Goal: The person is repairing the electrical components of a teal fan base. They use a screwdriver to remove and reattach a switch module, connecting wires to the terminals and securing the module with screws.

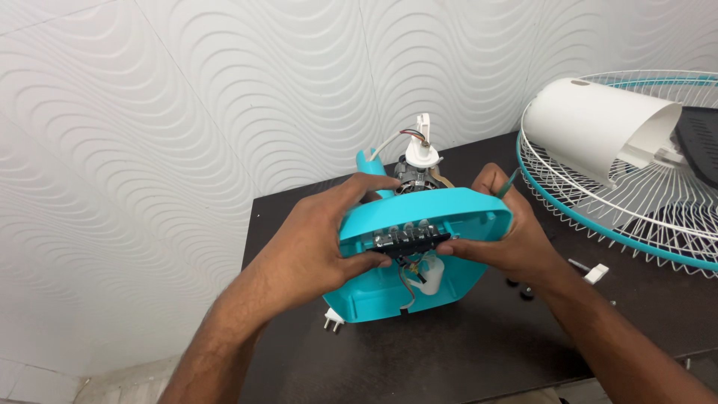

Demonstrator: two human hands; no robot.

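Observation:
I hold a turquoise fan base (389,295) upside down over a dark table (479,352). Its open underside shows a black switch block (407,243) with wires and a white part below it. My left hand (318,243) grips the base's left edge, thumb pressing the switch block's left end. My right hand (505,236) wraps the right edge, thumb on the block's right end, and also pinches a thin green-handled tool (511,182). Behind the base the fan motor (417,173) with a white cap and wires sticks up.
A white and turquoise wire fan guard (598,194) lies at the right with a white curved cover (598,127) resting on it. A white plug (334,320) lies below the base. Small white and black parts (594,273) sit on the table at right. A textured white wall stands behind.

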